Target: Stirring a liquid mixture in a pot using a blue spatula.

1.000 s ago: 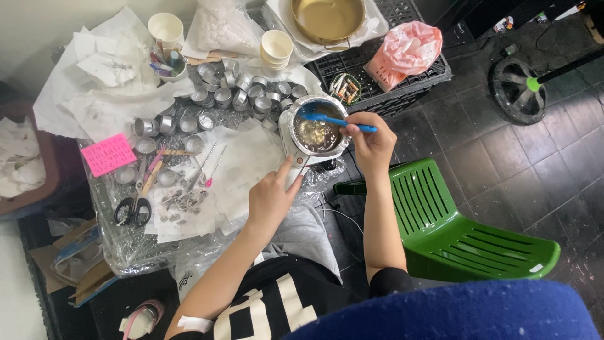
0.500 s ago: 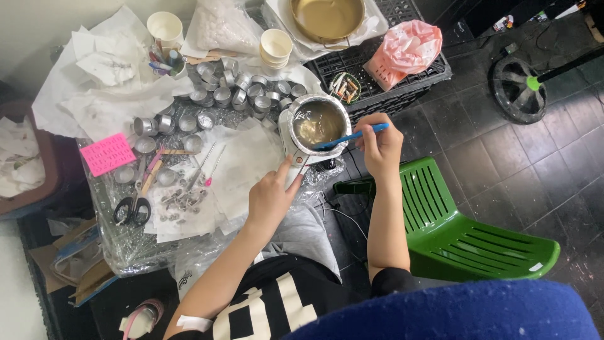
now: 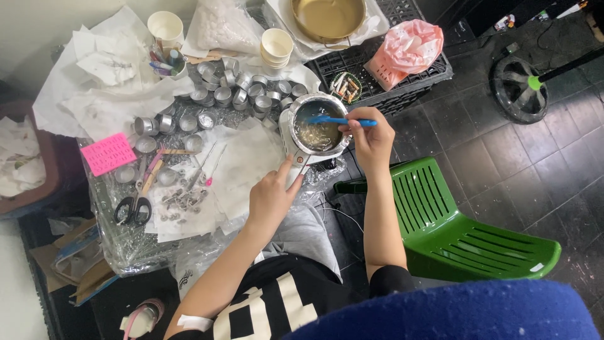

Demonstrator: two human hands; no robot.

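From my seat the biggest thing near the work is the green slatted plastic chair (image 3: 465, 233) at four o'clock, then the foil-covered low table (image 3: 126, 252) under torn white paper sheets (image 3: 245, 160). The small round metal melting pot (image 3: 314, 129) sits at the table's three o'clock edge, just above the centre of my view, holding pale, glossy liquid.

My left hand (image 3: 272, 198) is closed round the pot's handle at six o'clock of the pot, forefinger stretched along it. My right hand (image 3: 372, 138) pinches a blue plastic stirring stick (image 3: 340, 119) whose tip dips into the liquid from three o'clock.

My worries, as I judge them:
- The pot overhangs the edge; a hard stir or a slack left grip could tip it toward my lap or the chair.
- Splashes would land on the paper and soak it.
- The cluster of little silver tealight cups (image 3: 242, 94) at ten o'clock of the pot is packed tight; a nudge from the pot's wall would scatter them.
- The black-handled scissors (image 3: 133, 209) and small wick tabs (image 3: 179, 201) at eight o'clock lie loose and could be swept off by my forearm.
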